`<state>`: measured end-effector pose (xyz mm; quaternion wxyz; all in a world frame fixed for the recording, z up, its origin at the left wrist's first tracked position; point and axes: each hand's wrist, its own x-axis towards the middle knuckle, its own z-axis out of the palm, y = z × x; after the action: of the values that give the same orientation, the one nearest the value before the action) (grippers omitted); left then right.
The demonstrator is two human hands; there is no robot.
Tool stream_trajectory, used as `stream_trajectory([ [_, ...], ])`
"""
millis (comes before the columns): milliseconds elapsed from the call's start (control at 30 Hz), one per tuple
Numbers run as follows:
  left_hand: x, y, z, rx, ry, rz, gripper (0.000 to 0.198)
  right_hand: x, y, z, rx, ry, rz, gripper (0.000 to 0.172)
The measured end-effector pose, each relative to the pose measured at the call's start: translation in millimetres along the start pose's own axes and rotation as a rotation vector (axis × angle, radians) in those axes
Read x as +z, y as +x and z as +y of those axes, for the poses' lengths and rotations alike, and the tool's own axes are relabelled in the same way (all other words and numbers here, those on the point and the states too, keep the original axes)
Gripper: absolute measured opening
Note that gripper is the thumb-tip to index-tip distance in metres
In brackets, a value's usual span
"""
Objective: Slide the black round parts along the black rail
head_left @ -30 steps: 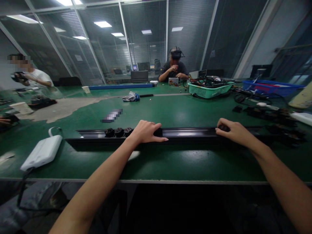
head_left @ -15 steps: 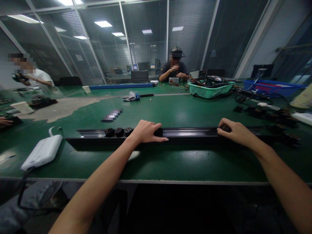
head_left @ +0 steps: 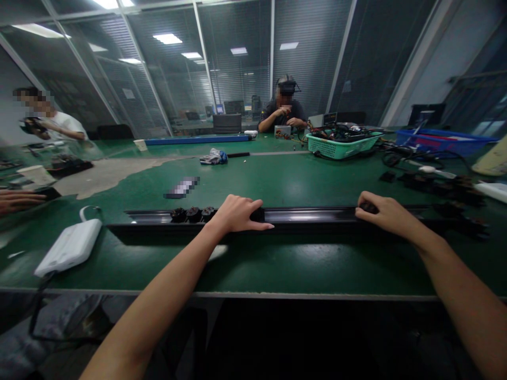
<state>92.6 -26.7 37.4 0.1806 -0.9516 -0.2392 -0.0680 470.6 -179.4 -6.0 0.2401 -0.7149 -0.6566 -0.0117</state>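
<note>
Black rail (head_left: pixel 309 215) on a green worktop (head_left: pixel 277 269), lying crosswise beneath the 2 hands and reaching past both of them to either side. The left hand (head_left: pixel 236 214) rests over the rail, thumb and forefinger spread well apart; a dark block (head_left: pixel 257 214) sits in the gap between them, and whether the hand grips it cannot be told. The right hand (head_left: pixel 383 212) is closed, its thumb and curled fingers around a dark round part (head_left: pixel 368 207) at the rail's channel. To the left of the left hand, 3 dark round pieces (head_left: pixel 193 214) stand in a row in the channel, the nearest just beside the wrist. Right of the right hand lies a cluster of dark components (head_left: pixel 439 182), blurred in detail.

Beyond the left hand are a flat rectangular device (head_left: pixel 182 187) and a crumpled cloth (head_left: pixel 214 157); well to its left lies a white box (head_left: pixel 69 247) with a cord. Beyond the right hand stand a green basket (head_left: pixel 343 148) of cables and a blue tray (head_left: pixel 439 141). At the far side sits 1 co-worker (head_left: pixel 271 117), both arms raised over the worktop.
</note>
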Motion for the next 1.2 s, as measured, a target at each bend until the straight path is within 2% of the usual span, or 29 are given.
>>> stream_trajectory([
  [167, 0.5, 0, 0, 0.001, 0.009, -0.002, 0.077, 0, 1, 0, 0.014, -0.023, -0.004, 0.022],
  [433, 1.6, 1, -1, -0.003, 0.002, -0.007, 0.077, -6, -4, -3, 0.080, 0.012, -0.085, 0.027],
  [800, 1.5, 0, 0, 0.004, 0.008, 0.001, 0.077, -6, -3, 2, 0.140, 0.028, -0.106, 0.028],
  [1033, 2.6, 1, 0, -0.007, 0.014, -0.011, 0.078, -12, 3, 7, 0.121, 0.060, -0.220, 0.031],
  [1100, 2.7, 2, 0, -0.003, 0.013, -0.011, 0.078, -10, 2, 9, 0.106, 0.067, -0.189, 0.031],
  [1200, 2.9, 2, -1, 0.004, 0.009, -0.004, 0.078, -5, -2, 12, 0.092, 0.059, -0.076, 0.033],
])
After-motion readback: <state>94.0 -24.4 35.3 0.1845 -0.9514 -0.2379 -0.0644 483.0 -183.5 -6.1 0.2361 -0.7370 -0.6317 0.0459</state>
